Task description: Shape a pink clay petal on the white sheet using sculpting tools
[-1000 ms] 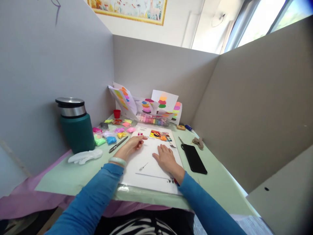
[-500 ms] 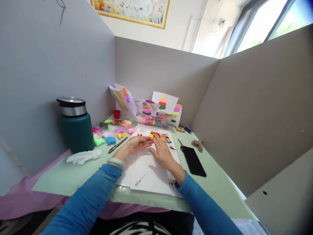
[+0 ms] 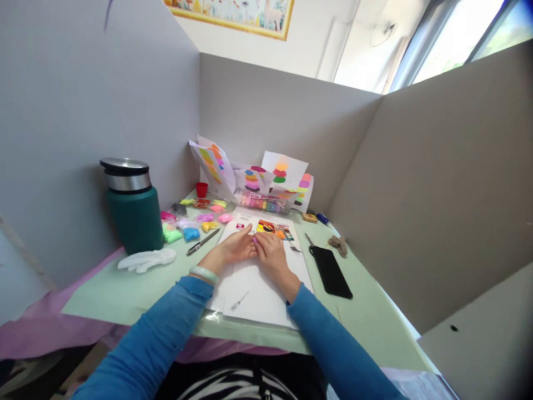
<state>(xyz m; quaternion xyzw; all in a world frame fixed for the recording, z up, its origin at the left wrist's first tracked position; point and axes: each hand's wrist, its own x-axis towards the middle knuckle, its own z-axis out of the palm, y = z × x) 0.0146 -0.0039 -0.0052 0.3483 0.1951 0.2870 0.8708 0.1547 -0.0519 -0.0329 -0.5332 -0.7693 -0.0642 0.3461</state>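
Note:
Over the white sheets (image 3: 258, 291), my two hands meet at the fingers. My left hand (image 3: 235, 247), with a pale bangle at its wrist, has its thumb raised and its fingers curled toward the other hand. Folded over those fingertips is my right hand (image 3: 272, 256), its palm turned down. A tiny pink spot shows where they meet; I cannot tell whether it is a fingernail or a bit of material. Anything between the hands is hidden. Just beyond them lies a printed colour picture (image 3: 275, 229). A small grey feathery shape (image 3: 239, 301) shows on the near sheet.
To the left stand a green flask (image 3: 135, 216), a white glove (image 3: 146, 259), a pen (image 3: 203, 242) and several bright clay packets (image 3: 191, 234). A black pouch (image 3: 331, 272) and a brown lump (image 3: 338, 245) lie right. Colour-swatch papers (image 3: 285, 169) lean against the back partition.
My right hand has moved left and its fingers now fold over the left fingertips. The left hand has turned, its thumb now raised. The camera view has shifted slightly.

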